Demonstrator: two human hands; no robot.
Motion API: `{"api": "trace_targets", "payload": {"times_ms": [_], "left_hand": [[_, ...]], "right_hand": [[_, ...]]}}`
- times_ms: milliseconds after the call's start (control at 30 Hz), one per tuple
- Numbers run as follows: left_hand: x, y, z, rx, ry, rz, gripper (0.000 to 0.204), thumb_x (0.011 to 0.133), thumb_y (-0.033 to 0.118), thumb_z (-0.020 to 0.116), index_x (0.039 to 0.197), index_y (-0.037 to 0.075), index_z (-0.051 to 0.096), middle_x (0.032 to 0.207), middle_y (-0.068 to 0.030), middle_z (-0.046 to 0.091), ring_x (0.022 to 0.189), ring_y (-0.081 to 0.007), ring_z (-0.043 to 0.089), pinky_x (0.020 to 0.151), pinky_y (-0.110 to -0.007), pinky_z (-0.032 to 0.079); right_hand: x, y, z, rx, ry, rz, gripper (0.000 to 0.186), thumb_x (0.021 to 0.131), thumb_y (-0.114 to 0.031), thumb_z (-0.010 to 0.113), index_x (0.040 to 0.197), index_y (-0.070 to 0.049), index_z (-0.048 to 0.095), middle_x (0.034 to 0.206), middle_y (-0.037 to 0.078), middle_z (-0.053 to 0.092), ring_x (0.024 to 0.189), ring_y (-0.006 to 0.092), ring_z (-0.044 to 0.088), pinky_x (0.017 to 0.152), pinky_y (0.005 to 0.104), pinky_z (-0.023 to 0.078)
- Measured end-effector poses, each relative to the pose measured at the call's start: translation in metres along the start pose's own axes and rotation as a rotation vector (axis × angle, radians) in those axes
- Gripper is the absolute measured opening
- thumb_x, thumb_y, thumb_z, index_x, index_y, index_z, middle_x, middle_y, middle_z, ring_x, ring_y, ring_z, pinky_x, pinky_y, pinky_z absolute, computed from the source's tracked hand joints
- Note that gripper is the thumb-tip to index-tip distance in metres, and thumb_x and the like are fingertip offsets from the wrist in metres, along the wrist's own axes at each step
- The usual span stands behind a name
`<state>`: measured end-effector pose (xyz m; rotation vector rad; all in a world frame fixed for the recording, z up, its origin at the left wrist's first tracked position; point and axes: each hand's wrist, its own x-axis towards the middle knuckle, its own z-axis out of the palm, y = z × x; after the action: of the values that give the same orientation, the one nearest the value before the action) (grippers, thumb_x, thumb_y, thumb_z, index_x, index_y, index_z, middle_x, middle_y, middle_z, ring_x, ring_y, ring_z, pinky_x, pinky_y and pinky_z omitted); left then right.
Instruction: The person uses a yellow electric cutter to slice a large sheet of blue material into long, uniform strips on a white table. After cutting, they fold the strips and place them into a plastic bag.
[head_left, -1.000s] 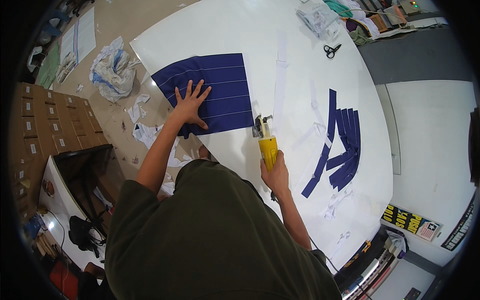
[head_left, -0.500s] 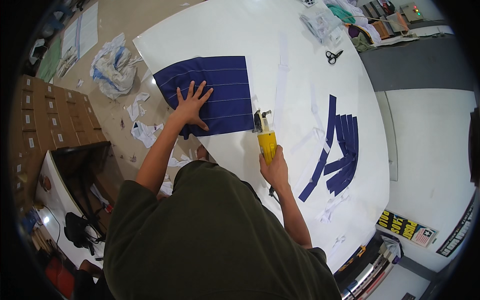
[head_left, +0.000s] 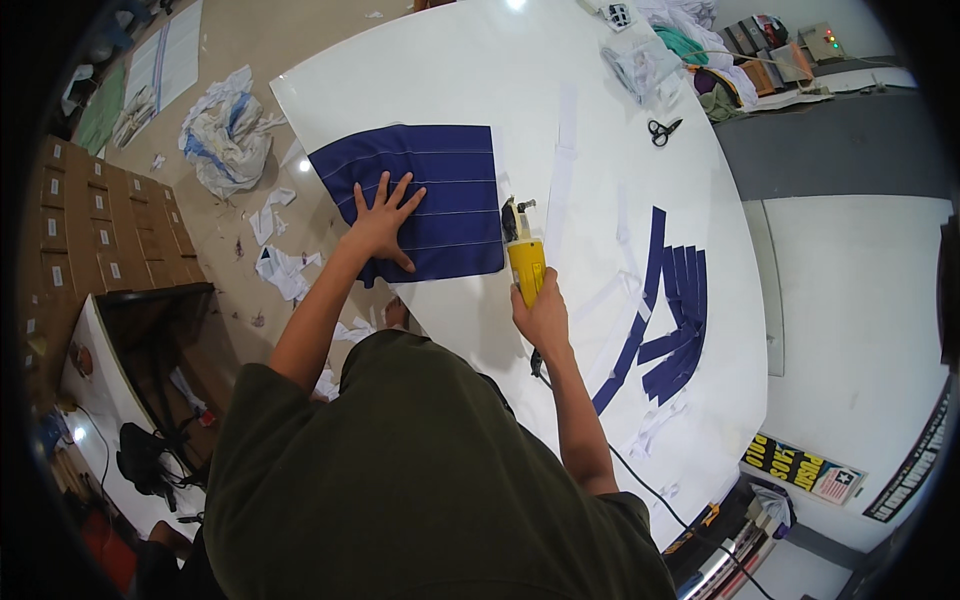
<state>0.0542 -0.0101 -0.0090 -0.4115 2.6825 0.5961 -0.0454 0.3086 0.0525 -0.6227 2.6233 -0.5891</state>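
Observation:
A navy blue cloth (head_left: 455, 195) with pale lines across it lies on the white table, its left part reaching over the table's edge. On it rests my left hand (head_left: 383, 228), flat with the fingers spread. My right hand (head_left: 543, 320) is wrapped around the yellow body of a corded electric fabric cutter (head_left: 526, 262). The cutter's dark metal head stands right beside the cloth's right edge; whether its blade touches the cloth I cannot tell. Several cut navy strips (head_left: 685, 290) lie fanned out to the right, and a longer navy strip (head_left: 652, 265) slants next to them.
Black-handled scissors (head_left: 660, 132) lie toward the table's far right, near a clear plastic packet (head_left: 645, 72). White strips (head_left: 562, 180) are scattered on the table. A black cord (head_left: 650, 485) trails at lower right. Crumpled plastic (head_left: 228, 135) and scraps cover the floor at left, beside stacked cardboard boxes (head_left: 105, 225).
My right hand has pushed the cutter away from me along the cloth's right edge. My left hand stays on the cloth. The view has shifted slightly, and more cord shows at lower right.

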Motion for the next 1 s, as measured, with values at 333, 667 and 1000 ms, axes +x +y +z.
{"api": "trace_targets", "payload": {"times_ms": [333, 667, 1000], "left_hand": [[0.001, 0.000, -0.001, -0.006, 0.002, -0.003, 0.156, 0.035, 0.054, 0.098, 0.164, 0.028, 0.014, 0.172, -0.0078, 0.000, 0.156, -0.0416, -0.007, 0.113, -0.079, -0.005], [-0.001, 0.000, -0.003, -0.023, -0.008, 0.002, 0.156, 0.036, 0.053, 0.098, 0.165, 0.027, 0.013, 0.172, -0.0087, -0.001, 0.156, -0.0421, -0.008, 0.113, -0.079, -0.005], [-0.001, -0.001, -0.002, -0.020, 0.011, 0.013, 0.156, 0.035, 0.054, 0.097, 0.164, 0.027, 0.014, 0.172, -0.0103, 0.000, 0.156, -0.0437, -0.007, 0.112, -0.080, -0.005]], "right_hand": [[0.051, -0.015, -0.002, -0.012, 0.001, -0.038, 0.052, 0.092, -0.029, 0.066, 0.124, 0.002, 0.038, 0.104, 0.034, 0.062, 0.093, 0.0509, 0.065, 0.080, 0.0553, 0.053], [0.104, -0.034, -0.004, -0.047, 0.004, -0.048, 0.048, 0.091, -0.030, 0.067, 0.116, 0.001, 0.040, 0.100, 0.033, 0.064, 0.092, 0.0497, 0.066, 0.080, 0.0549, 0.054], [0.151, -0.055, -0.006, -0.072, 0.004, -0.052, 0.051, 0.090, -0.031, 0.068, 0.118, 0.001, 0.040, 0.101, 0.032, 0.065, 0.096, 0.0495, 0.066, 0.083, 0.0543, 0.054]]}}
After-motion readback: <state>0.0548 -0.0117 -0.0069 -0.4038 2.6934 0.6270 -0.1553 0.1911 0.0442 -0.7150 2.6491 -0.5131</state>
